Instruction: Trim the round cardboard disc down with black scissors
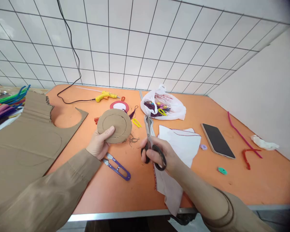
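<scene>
A round cardboard disc (118, 120) with a smaller circle marked on it is pinched in my left hand (101, 141), thumb on its face. My right hand (160, 151) grips black-handled scissors (149, 132) by the finger loops, blades pointing away from me and apart from the disc. Purple thread snips (118, 169) lie on the table just below my left hand. White fabric with dark red stitched edging (181, 141) lies under and beside my right hand. Behind the disc is a red-rimmed white circle (119, 105), partly hidden, with a dark tassel (132, 112) beside it.
A cut cardboard sheet (36, 138) and several pipe cleaners (7, 109) fill the left side. At the back are a corded yellow glue gun (106, 96) and a plastic bag (176, 109) of thread. A phone (217, 140) and a red pipe cleaner (246, 158) lie right.
</scene>
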Action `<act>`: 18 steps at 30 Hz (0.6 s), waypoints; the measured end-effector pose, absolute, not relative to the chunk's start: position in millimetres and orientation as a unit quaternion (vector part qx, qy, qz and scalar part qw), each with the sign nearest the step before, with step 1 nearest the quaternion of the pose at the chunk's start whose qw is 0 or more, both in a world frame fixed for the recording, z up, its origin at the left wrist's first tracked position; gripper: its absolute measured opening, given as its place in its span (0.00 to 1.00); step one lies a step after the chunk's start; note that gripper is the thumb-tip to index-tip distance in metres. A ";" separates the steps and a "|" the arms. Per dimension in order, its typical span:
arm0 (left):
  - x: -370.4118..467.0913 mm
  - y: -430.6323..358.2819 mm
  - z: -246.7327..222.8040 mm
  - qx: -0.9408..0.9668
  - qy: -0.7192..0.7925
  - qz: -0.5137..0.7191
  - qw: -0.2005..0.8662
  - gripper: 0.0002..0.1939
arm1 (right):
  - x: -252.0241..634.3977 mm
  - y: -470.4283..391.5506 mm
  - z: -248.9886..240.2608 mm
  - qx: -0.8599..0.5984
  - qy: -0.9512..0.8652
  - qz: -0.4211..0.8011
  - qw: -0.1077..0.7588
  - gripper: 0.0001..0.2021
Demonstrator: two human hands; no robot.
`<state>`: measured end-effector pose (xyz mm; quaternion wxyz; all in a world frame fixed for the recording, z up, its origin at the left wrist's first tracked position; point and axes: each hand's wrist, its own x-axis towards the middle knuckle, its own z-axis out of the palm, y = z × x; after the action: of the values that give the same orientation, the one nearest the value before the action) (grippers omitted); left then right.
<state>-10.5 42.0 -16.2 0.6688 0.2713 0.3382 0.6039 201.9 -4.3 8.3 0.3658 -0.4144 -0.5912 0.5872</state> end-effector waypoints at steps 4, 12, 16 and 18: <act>-0.7 34.2 -18.0 0.256 0.315 0.590 0.698 0.21 | 195.9 0.3 6.3 -0.452 -0.561 0.536 0.440 0.14; 15.4 19.0 -18.2 0.294 0.303 0.539 0.728 0.19 | 187.4 1.9 5.1 -0.460 -0.521 0.551 0.462 0.14; 20.8 11.8 -18.5 0.335 0.302 0.505 0.736 0.19 | 186.9 3.8 0.7 -0.423 -0.500 0.567 0.500 0.13; 18.7 11.5 -17.1 0.354 0.299 0.482 0.744 0.20 | 188.7 5.5 0.1 -0.409 -0.497 0.572 0.509 0.13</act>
<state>18.7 11.5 -17.1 0.7438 0.3536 0.2990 0.4820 188.7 5.5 0.1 0.5086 -0.4093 -0.4966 0.5720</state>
